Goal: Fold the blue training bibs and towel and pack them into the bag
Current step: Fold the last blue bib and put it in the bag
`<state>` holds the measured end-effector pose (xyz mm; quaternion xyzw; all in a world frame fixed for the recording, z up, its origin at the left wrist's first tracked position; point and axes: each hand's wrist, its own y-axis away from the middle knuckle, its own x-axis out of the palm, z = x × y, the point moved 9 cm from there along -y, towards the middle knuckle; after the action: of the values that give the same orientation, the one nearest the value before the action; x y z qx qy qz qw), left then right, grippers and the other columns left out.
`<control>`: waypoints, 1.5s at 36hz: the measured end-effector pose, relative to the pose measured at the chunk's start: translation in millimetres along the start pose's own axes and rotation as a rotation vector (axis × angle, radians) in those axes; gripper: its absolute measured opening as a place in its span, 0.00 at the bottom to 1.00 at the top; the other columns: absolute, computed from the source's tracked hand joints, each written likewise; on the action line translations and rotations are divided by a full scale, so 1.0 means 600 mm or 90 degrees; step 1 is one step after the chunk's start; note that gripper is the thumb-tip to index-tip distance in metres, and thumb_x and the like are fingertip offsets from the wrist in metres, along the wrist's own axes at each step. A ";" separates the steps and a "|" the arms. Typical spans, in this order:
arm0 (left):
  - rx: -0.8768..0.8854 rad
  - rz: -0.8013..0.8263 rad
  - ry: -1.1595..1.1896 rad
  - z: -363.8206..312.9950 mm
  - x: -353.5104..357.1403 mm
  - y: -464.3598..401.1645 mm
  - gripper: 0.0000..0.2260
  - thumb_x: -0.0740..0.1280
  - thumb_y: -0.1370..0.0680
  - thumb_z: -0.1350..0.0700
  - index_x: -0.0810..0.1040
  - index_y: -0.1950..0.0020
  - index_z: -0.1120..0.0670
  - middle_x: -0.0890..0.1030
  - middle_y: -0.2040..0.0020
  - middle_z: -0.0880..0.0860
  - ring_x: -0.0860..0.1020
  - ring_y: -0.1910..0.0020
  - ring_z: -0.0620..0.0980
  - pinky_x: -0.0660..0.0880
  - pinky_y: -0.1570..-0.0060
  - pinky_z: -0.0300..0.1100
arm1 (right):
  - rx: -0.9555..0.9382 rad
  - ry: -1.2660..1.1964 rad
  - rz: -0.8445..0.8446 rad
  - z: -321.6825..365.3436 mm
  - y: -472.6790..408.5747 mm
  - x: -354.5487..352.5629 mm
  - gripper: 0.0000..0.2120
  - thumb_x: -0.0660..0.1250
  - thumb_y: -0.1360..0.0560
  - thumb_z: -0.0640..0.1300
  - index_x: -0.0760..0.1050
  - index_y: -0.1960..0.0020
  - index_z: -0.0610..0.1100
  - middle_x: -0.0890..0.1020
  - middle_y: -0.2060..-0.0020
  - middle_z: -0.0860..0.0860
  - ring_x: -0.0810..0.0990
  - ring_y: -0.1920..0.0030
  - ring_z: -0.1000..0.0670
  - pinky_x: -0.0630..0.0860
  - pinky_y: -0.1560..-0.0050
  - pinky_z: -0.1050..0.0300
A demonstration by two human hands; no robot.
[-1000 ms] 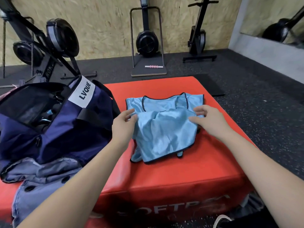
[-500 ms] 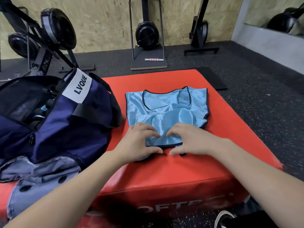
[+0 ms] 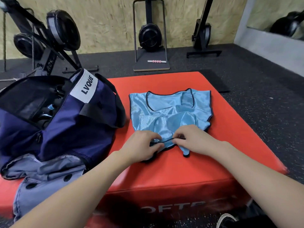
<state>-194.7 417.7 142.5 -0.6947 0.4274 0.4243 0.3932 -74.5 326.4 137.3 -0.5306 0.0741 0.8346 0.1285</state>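
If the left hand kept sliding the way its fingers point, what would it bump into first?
Probably the right hand. The left hand points rightward across the near hem of the shiny light-blue training bib, which both hands pinch on the red padded box, and their fingertips nearly meet.

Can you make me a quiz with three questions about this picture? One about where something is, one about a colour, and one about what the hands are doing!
1. Where is the bib?
A. in the bag
B. on the red box
C. on the floor

2. What colour is the bag?
A. navy
B. green
C. yellow

3. What are the hands doing?
A. pinching the bib's near edge
B. zipping the bag
C. resting on the floor

Answers: 1 B, it lies on the red box beside the bag. 2 A, its cloth is dark blue. 3 A, left hand and right hand both grip the black-trimmed hem.
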 end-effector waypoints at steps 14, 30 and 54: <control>-0.161 -0.282 0.051 0.059 -0.165 -0.017 0.09 0.66 0.21 0.52 0.83 0.45 0.43 0.82 0.53 0.46 0.79 0.51 0.50 0.77 0.50 0.49 | 0.111 -0.085 -0.315 -0.070 0.047 -0.202 0.06 0.74 0.26 0.42 0.86 0.51 0.49 0.86 0.56 0.55 0.78 0.59 0.65 0.70 0.52 0.73; -0.177 -0.366 0.201 -0.035 -0.524 -0.101 0.06 0.71 0.25 0.62 0.86 0.50 0.58 0.85 0.61 0.57 0.79 0.63 0.50 0.80 0.54 0.42 | 0.207 -0.249 -0.506 -0.071 0.097 -0.505 0.03 0.67 0.21 0.39 0.79 0.50 0.43 0.82 0.53 0.45 0.85 0.69 0.48 0.78 0.66 0.59; -0.199 -0.041 -0.032 0.040 -0.132 0.015 0.13 0.66 0.27 0.45 0.82 0.59 0.54 0.82 0.61 0.50 0.79 0.61 0.49 0.77 0.59 0.48 | 0.226 0.044 -0.107 -0.184 0.108 -0.181 0.13 0.72 0.24 0.48 0.79 0.44 0.42 0.83 0.48 0.46 0.80 0.45 0.44 0.70 0.49 0.55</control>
<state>-231.1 457.3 205.9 -0.7501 0.3237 0.4898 0.3045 46.1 221.1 187.4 -0.5325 0.1796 0.7759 0.2867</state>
